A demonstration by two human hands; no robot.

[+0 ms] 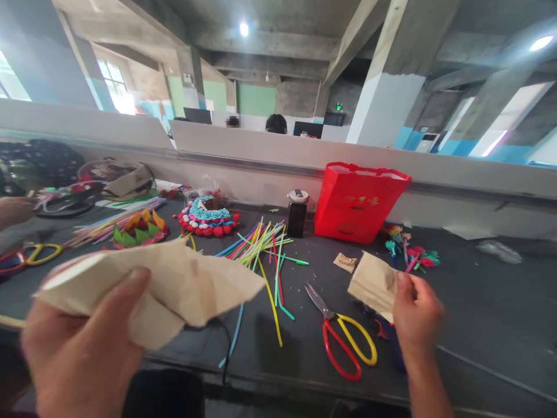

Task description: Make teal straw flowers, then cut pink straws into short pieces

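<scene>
left hand grips tan paper; right hand, smaller piece

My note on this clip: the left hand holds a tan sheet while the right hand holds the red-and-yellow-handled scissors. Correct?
Not quite. The head view shows the right hand holding a small tan piece; those scissors lie on the table. The left hand does hold a tan sheet.

Craft workshop, concrete beams, partitioned worktable, coloured straws, scissors
</scene>
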